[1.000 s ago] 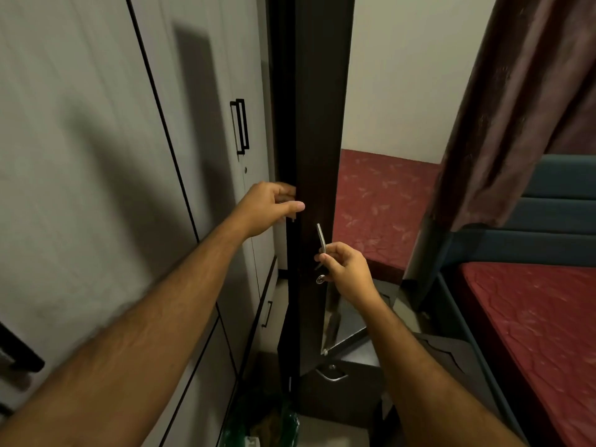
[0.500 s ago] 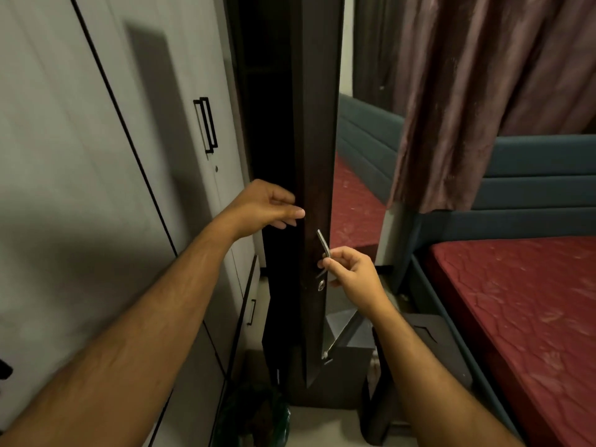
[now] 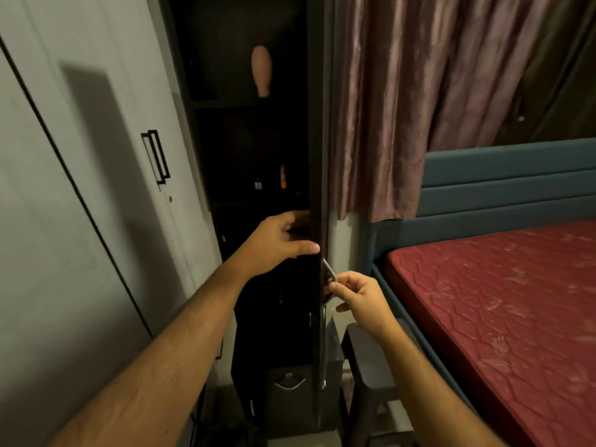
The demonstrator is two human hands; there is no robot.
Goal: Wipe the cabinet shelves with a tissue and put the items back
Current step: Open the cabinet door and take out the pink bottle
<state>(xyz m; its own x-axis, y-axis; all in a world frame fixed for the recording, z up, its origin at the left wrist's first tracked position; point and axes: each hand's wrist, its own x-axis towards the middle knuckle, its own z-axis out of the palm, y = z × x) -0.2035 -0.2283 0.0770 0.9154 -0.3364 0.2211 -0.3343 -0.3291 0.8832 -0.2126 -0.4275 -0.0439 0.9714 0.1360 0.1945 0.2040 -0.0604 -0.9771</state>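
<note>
pinching the metal handle (image 3: 330, 272) of the dark cabinet door (image 3: 317, 156) between thumb and forefinger, my right hand (image 3: 359, 296) sits just right of frame centre, while my left hand (image 3: 277, 241) curls round the door's edge a little higher, thumb on the near face and fingers hidden behind it. i see the door edge-on, a narrow dark strip running from the top of the frame down to the lower centre. left of it the tall cabinet (image 3: 245, 188) stands open and very dim: an upper shelf holds a pale pinkish rounded object (image 3: 262, 70), a middle shelf holds a small orange bottle (image 3: 283, 177) and a tiny dark one (image 3: 257, 183) beside it, and the rest is too dark to tell. i can't make out any tissue in either hand. at the cabinet's foot a drawer with a curved handle (image 3: 289, 383) shows. grey wardrobe doors (image 3: 80, 188) fill the left of the frame, a curtain (image 3: 419, 91) and a red mattress (image 3: 500, 301) the right.
</note>
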